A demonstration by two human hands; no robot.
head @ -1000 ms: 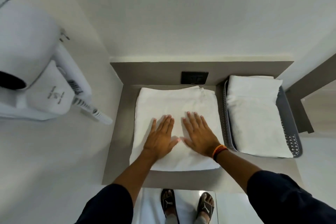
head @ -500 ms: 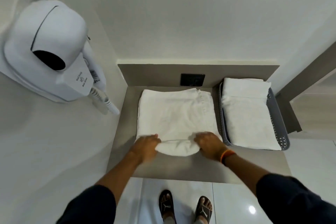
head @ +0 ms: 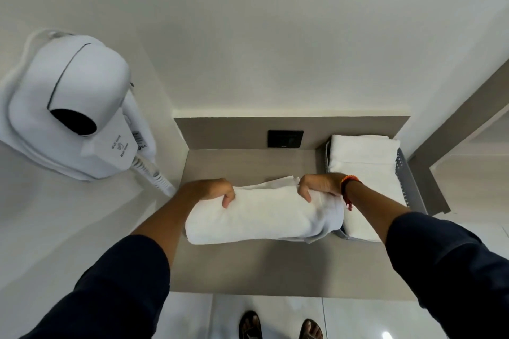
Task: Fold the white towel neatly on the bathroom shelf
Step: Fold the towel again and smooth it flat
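On the grey shelf (head: 248,270), near its middle: white towel (head: 261,217), doubled over into a thick roll-like bundle lying left to right, with a few flat layer edges poking out at its far side. Gripped at both ends. Left hand (head: 212,190) closed over the far left corner, fingers curled down onto the top of the cloth, thumb hidden. Right hand (head: 319,186) closed over the far right corner in the same way, knuckles up, an orange and red wristband (head: 347,187) on the wrist with a short red thread dangling. Dark sleeves (head: 115,292) pushed up on both forearms.

Just right of the bundle, touching or nearly touching its right end: grey perforated basket (head: 407,184) holding a second folded white towel (head: 363,157). On the back panel of the shelf, far and between the two hands: small black wall socket (head: 285,139). On the left wall, well apart from the bundle: white hairdryer (head: 77,107) in its mount, coiled cord (head: 154,173) running down toward the left edge of the shelf. Below the near edge of the shelf: pale tiled floor (head: 275,311) and toes in dark sandals (head: 250,325).
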